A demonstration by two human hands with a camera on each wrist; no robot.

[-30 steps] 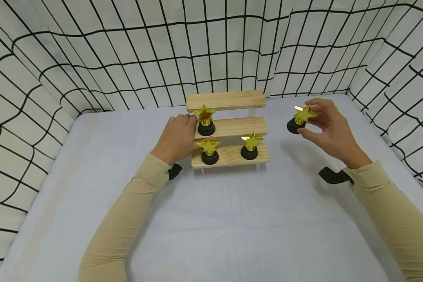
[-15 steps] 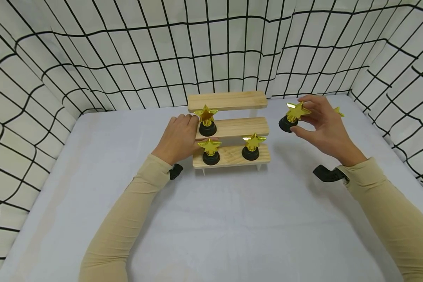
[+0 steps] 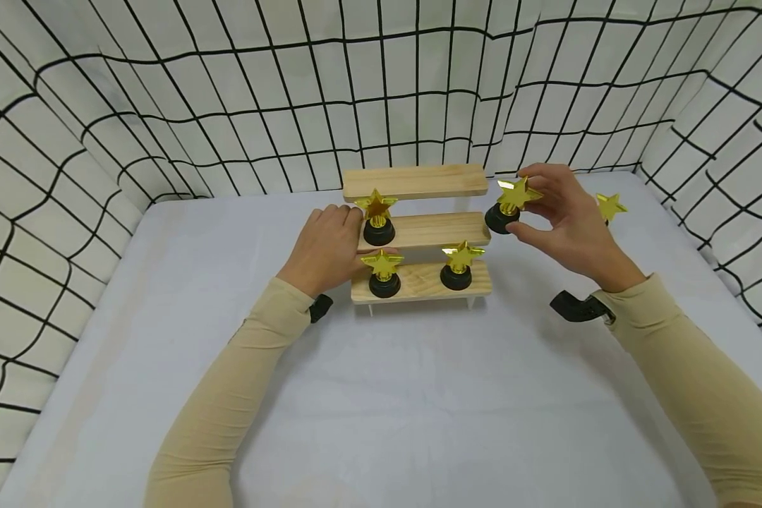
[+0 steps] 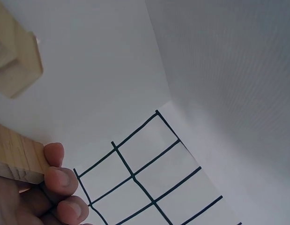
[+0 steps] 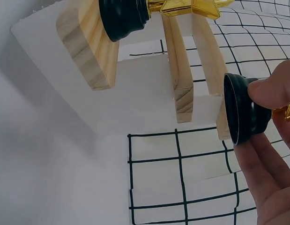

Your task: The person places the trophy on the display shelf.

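A three-tier wooden display stand (image 3: 422,230) stands at the back of the table. Gripping the left end of its middle shelf (image 4: 19,157) is my left hand (image 3: 328,248), fingers curled round the edge. My right hand (image 3: 561,222) pinches a gold star trophy (image 3: 511,204) by its black base (image 5: 247,110), held in the air by the middle shelf's right end. One star trophy (image 3: 377,219) stands at the left of the middle shelf. The bottom shelf bears one trophy (image 3: 384,274) at the left and another (image 3: 460,267) at the right. The top shelf (image 3: 415,182) holds nothing.
Behind my right hand, another gold star trophy (image 3: 609,207) stands on the table, partly hidden. A white cloth (image 3: 381,395) covers the tabletop. White walls with a black grid (image 3: 292,92) enclose the back and sides.
My right hand has moved left with the trophy, close to the stand. The trophy behind it has come into view. My left hand keeps its grip on the shelf.
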